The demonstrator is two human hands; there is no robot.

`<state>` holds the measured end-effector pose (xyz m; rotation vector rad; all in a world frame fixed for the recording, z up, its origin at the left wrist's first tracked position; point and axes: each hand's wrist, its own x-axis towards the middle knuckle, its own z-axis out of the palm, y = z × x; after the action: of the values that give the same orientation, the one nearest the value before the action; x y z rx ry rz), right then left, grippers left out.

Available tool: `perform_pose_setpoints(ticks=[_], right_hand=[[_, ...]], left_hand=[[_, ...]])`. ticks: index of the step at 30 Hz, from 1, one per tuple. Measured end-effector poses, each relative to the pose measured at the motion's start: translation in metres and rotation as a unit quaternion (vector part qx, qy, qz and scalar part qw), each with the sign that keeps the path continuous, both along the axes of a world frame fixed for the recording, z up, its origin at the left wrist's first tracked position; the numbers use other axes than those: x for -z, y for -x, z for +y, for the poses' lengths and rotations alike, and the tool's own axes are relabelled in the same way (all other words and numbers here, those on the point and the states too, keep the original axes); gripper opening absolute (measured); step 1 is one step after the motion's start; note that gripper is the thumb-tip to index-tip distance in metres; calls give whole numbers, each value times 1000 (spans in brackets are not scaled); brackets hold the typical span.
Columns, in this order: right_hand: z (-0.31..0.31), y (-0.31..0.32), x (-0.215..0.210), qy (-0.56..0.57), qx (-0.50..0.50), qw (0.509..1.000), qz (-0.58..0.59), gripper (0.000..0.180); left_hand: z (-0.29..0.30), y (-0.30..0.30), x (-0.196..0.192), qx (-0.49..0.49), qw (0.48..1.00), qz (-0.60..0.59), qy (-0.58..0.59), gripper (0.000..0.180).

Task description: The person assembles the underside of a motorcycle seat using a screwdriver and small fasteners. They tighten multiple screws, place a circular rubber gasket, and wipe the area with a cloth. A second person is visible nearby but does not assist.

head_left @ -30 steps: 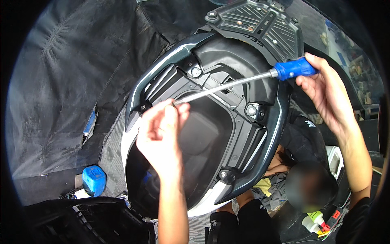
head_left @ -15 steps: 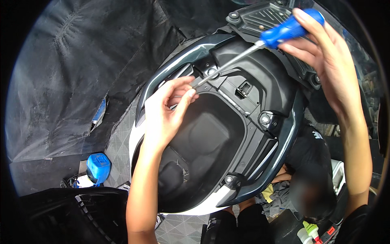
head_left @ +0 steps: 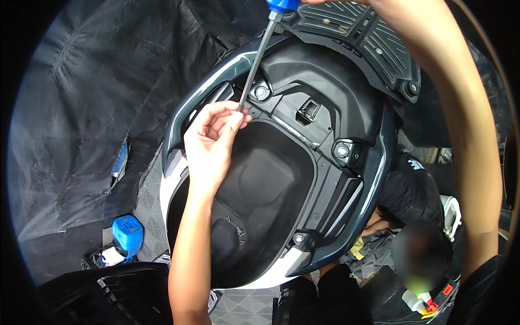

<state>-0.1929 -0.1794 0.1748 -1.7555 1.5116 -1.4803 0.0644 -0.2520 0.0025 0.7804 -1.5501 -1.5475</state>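
My left hand [head_left: 210,135] is closed in a pinch near the tip of a long-shafted screwdriver [head_left: 258,57], above the left rim of a scooter's open under-seat storage bin [head_left: 271,162]. The screwdriver stands tilted, its blue handle cut off by the upper edge. Up there my right hand [head_left: 360,2] is mostly out of the picture, with finger edges beside the handle. Whether a screw sits between the left fingertips is hidden. Several small screws [head_left: 241,235] lie at the bottom of the bin.
Beyond the bin is a black rear rack [head_left: 352,38]. Bolted mounts [head_left: 342,150] flank the tail section. A co-worker in black [head_left: 414,184] crouches at the right, close to the scooter. A blue container [head_left: 128,234] stands on the floor at the left.
My right hand has swung up and left with the screwdriver, making its shaft steeper. The left hand still pinches near the tip. The whole view has shifted slightly.
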Motion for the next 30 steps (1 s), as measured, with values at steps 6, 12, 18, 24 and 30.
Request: perform_pose_setpoints(ticks=[6,12,18,24,30], right_hand=[[-7,-2,-4,10,4,1000,-13,22],[-13,5,13,18,32,996,-79,24],[-13,4,26,67,39,989,-128,30],[-21,2,24,120,0,993,-22,28],[-8,-7,20,93,-21,994,52,31]], left_hand=[[7,-1,-8,-17,1000,16,15,28],[18,-4,-13,-66,995,61,53,36],[9,6,-14,-62,997,-8,50,32],[-15,5,3,-65,994,-37,78,18],[-15,14,3,-63,979,-142,132,13]])
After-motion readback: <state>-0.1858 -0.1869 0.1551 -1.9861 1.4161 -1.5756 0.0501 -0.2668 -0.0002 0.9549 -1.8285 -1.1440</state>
